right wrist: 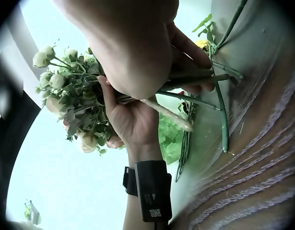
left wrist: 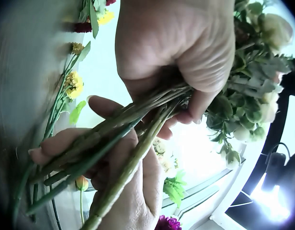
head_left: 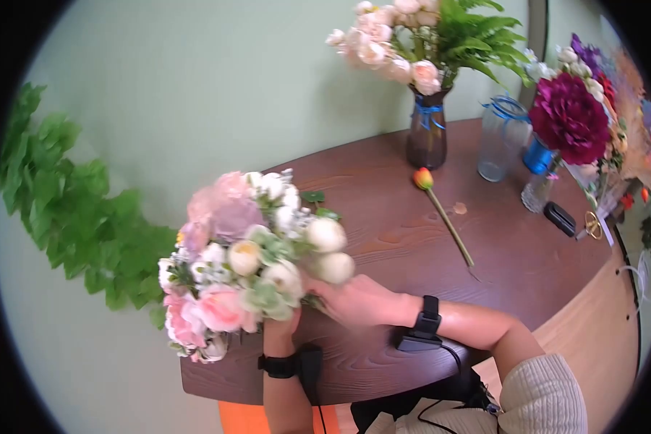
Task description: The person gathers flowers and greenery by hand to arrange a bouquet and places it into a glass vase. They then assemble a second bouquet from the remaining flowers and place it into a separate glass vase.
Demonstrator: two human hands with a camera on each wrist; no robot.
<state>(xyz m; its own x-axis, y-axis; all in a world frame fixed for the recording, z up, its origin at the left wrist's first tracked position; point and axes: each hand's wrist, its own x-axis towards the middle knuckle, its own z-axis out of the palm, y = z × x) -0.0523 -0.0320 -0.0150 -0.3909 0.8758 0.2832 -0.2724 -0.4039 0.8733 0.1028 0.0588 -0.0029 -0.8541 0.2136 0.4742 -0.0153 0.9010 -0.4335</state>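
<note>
A full bouquet (head_left: 231, 267) of pink, white, cream and pale green flowers leans left over the table's near left corner. Under the blooms, my left hand (left wrist: 176, 43) grips the bundled stems (left wrist: 123, 120), its thumb and fingers wrapped round them. My right hand (head_left: 358, 300) is at the same bundle, lower down, with its fingers curled about the stems; in the right wrist view its palm (right wrist: 138, 62) covers part of them. Several stem ends stick out past both hands. In the head view the blooms hide most of my left hand (head_left: 283, 325).
A single orange tulip (head_left: 423, 179) lies on the brown table (head_left: 383, 217). Behind stand a dark vase (head_left: 427, 137) of pale roses and fern, a clear glass vase (head_left: 493, 155) and a burgundy flower (head_left: 570, 119). Scissors (head_left: 593, 226) lie at the right. Leafy greenery (head_left: 87, 210) hangs left.
</note>
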